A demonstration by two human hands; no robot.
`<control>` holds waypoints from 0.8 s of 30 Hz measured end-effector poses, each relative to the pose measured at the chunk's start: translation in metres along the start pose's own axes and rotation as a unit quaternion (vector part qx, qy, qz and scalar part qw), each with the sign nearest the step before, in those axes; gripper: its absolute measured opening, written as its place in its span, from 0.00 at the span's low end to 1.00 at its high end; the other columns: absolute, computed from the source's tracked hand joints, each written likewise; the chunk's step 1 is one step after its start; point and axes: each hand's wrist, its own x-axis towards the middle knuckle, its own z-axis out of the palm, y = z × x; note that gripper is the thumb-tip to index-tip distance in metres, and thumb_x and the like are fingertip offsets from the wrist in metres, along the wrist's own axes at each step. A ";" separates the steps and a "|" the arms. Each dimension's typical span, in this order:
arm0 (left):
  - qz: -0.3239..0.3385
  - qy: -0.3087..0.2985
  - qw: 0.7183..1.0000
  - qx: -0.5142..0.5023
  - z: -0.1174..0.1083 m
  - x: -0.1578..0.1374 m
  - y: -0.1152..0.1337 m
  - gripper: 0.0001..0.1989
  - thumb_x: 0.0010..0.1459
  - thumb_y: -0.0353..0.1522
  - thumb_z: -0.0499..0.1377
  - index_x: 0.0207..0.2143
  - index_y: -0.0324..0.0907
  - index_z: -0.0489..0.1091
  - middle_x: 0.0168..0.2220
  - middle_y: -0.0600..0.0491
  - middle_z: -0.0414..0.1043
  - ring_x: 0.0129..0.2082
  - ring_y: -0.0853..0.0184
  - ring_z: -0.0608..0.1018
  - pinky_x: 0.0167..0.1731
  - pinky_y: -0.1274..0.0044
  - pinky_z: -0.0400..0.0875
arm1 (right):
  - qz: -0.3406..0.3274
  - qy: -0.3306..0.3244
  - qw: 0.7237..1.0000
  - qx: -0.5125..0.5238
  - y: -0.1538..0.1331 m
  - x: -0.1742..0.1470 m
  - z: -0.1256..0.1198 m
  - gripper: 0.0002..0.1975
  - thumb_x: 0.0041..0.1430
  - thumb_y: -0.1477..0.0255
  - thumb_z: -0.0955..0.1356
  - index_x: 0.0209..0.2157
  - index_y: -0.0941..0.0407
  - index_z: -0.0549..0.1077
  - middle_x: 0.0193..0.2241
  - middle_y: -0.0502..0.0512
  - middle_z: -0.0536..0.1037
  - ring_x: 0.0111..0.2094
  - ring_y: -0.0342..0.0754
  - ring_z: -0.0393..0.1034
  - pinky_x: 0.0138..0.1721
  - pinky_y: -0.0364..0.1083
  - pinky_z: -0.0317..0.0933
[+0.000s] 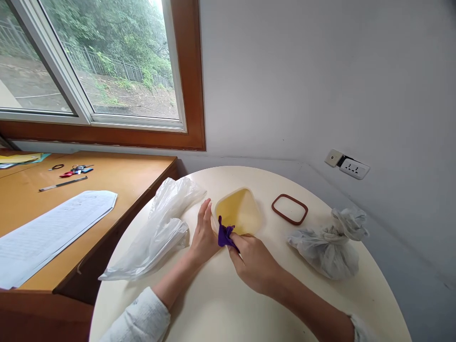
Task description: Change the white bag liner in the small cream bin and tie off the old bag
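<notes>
A translucent plastic container (253,211) with yellow showing across its inside stands on the round table, close to both hands. My left hand (205,237) holds its left side, fingers extended along the outer wall; the thumb is mostly hidden. Pinched in my right hand (254,263) is a dark purple cloth (225,235), pressed at the near left rim of the container. To the right of the container lies a brown rounded rectangular ring (302,220), flat on the tabletop.
A crumpled white plastic bag (160,237) lies left of my hands on the round table (228,304). At the right sits a knotted greyish bag (331,251). The wooden desk (142,166) holds papers (53,232), a pen (63,184) and keys (76,171). A wall (285,95) rises behind.
</notes>
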 end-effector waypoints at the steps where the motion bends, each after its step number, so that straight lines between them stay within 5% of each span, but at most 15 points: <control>1: 0.002 0.000 1.000 -0.001 -0.001 0.001 0.000 0.49 0.46 0.32 0.62 0.61 0.47 0.32 0.60 0.39 0.41 0.60 0.49 0.52 0.53 0.56 0.58 | -0.010 -0.023 1.000 -0.013 0.000 -0.001 -0.007 0.09 0.56 0.78 0.58 0.32 0.56 0.67 0.29 0.53 0.75 0.31 0.45 0.67 0.33 0.41 0.56; 7: 0.019 -0.023 1.000 -0.010 -0.004 0.001 0.002 0.52 0.41 0.33 0.66 0.61 0.47 0.34 0.60 0.38 0.42 0.60 0.49 0.52 0.53 0.57 0.58 | -0.042 -0.154 0.983 -0.088 0.011 0.014 -0.027 0.09 0.51 0.81 0.58 0.26 0.57 0.68 0.29 0.54 0.75 0.30 0.46 0.67 0.39 0.46 0.57; 13: 0.028 -0.023 0.999 -0.019 -0.004 0.001 0.003 0.56 0.37 0.36 0.68 0.61 0.49 0.33 0.60 0.38 0.41 0.60 0.47 0.53 0.52 0.56 0.59 | -0.061 -0.248 0.966 -0.051 0.032 0.055 -0.004 0.12 0.56 0.75 0.56 0.36 0.56 0.69 0.34 0.55 0.76 0.34 0.47 0.69 0.35 0.45 0.62; 18: 0.093 -0.035 0.995 0.003 -0.003 0.002 0.004 0.55 0.40 0.35 0.67 0.61 0.51 0.32 0.59 0.39 0.42 0.60 0.48 0.52 0.53 0.54 0.57 | -0.081 -0.231 0.964 -0.102 0.034 0.069 0.014 0.15 0.53 0.73 0.61 0.43 0.56 0.67 0.47 0.58 0.71 0.49 0.53 0.64 0.49 0.54 0.56; 24: 0.105 -0.037 0.994 0.021 -0.003 0.002 0.003 0.54 0.40 0.34 0.67 0.61 0.49 0.33 0.58 0.39 0.44 0.59 0.48 0.53 0.52 0.53 0.57 | -0.042 -0.210 0.954 -0.210 0.038 0.065 0.018 0.13 0.54 0.76 0.61 0.40 0.59 0.71 0.41 0.62 0.75 0.47 0.54 0.66 0.50 0.54 0.55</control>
